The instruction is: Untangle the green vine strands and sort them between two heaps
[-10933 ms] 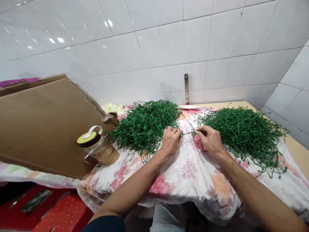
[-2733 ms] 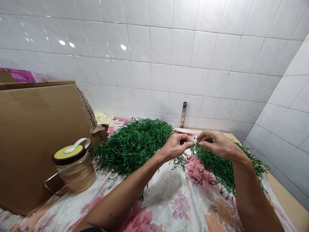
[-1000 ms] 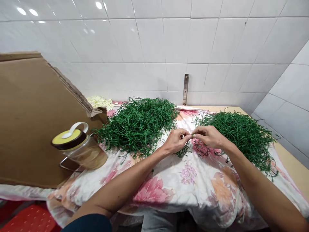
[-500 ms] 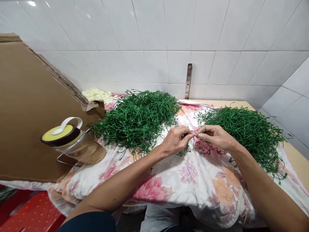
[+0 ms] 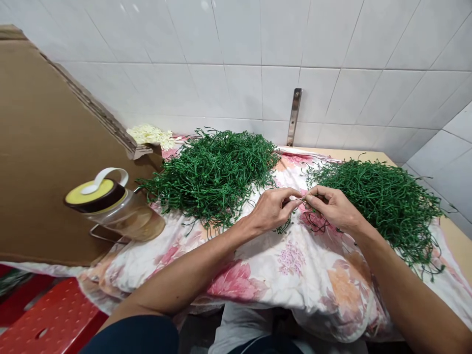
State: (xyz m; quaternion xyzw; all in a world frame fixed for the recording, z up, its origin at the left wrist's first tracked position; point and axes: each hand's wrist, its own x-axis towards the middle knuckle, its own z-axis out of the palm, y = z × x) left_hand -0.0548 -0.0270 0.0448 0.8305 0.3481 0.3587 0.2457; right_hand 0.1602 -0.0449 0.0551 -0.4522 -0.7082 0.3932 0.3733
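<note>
My left hand (image 5: 276, 209) and my right hand (image 5: 331, 206) meet fingertip to fingertip above the floral cloth (image 5: 265, 290). Each pinches a thin green stem (image 5: 303, 199), most of which the fingers hide. Beneath the hands a few loose dark green stems (image 5: 313, 223) lie on the cloth. Beyond my left hand spreads a large heap of thin green plastic-looking stems with small tips (image 5: 217, 172). A second heap of the same stems (image 5: 383, 196) lies beside my right hand and forearm.
At left a lidded bottle of brownish liquid (image 5: 129, 216) leans tilted near a big cardboard sheet (image 5: 55, 157). Pale yellow small pieces (image 5: 151, 135) are piled behind it. A metal strip (image 5: 294, 118) stands against the tiled wall (image 5: 236, 93). A red stool (image 5: 51, 314) is at lower left.
Both hands stay together, the fingertips shifting slightly as they pinch the stem. The whole view has moved a little, with things appearing slightly higher and farther right.
</note>
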